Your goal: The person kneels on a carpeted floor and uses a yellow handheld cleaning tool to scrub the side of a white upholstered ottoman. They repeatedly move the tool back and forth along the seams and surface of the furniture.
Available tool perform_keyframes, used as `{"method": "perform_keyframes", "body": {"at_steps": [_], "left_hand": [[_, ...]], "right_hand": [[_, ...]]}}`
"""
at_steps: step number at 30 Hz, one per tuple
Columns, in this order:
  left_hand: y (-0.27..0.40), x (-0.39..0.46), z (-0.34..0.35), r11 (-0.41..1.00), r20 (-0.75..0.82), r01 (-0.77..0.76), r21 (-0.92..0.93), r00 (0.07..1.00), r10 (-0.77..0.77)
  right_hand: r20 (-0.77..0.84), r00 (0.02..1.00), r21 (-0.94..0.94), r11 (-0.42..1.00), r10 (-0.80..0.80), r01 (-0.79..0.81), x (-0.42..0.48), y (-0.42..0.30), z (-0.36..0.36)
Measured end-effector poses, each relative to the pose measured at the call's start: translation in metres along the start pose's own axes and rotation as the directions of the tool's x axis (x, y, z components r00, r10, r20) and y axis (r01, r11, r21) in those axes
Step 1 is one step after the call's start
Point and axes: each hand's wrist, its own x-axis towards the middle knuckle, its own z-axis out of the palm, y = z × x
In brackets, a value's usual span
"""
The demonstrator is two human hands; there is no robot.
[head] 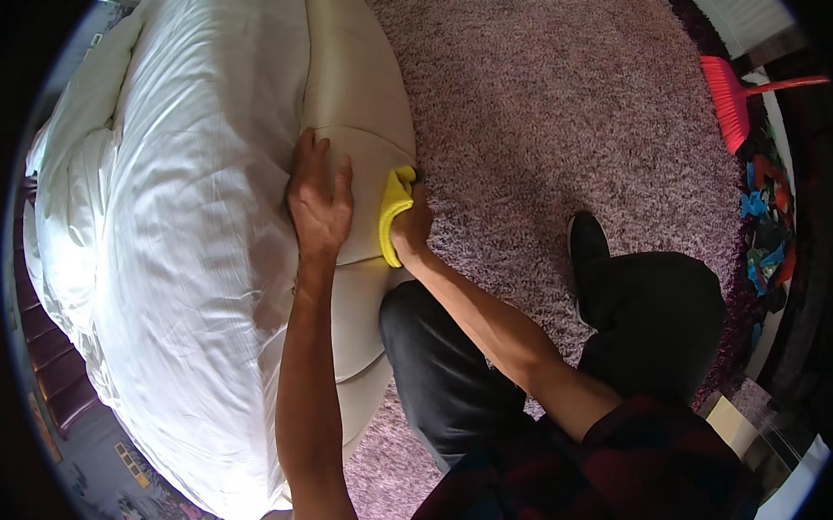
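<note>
My right hand grips a folded yellow cloth against the outer side of a padded beige bed frame. Part of that hand is hidden behind the cloth and the frame's edge. My left hand rests on top of the same padded rail with its fingers apart, holding nothing. Its outer side touches the white bedding, which covers the mattress and bulges beside the rail. Seams divide the rail's upholstery into sections.
A shaggy pinkish-grey carpet spreads beside the bed. My bent knee is close to the rail. At the far right stands a red broom, near a heap of colourful items. A dark tufted headboard shows at the left.
</note>
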Motion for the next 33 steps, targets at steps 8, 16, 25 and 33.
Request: {"method": "perform_keyframes", "body": {"at_steps": [8,16,25,33], "left_hand": [[-0.002,-0.004,-0.012,0.995,-0.009,0.092,-0.027,0.996,-0.092],[0.005,0.001,-0.006,0.989,-0.008,0.103,-0.107,0.994,-0.105],[-0.012,-0.009,-0.013,0.962,-0.046,0.148,-0.231,0.986,-0.163],[0.000,-0.001,-0.010,0.965,-0.026,0.167,-0.203,0.984,-0.176]], "right_hand": [[0.125,0.968,-0.219,0.958,0.218,-0.188,0.051,-0.019,-0.004],[0.150,0.967,-0.304,0.940,0.207,-0.154,-0.001,0.003,-0.026],[0.167,0.762,-0.251,0.720,-0.626,0.646,0.001,-0.153,0.011],[0.238,0.760,-0.419,0.643,-0.604,0.642,0.084,-0.173,0.026]]}}
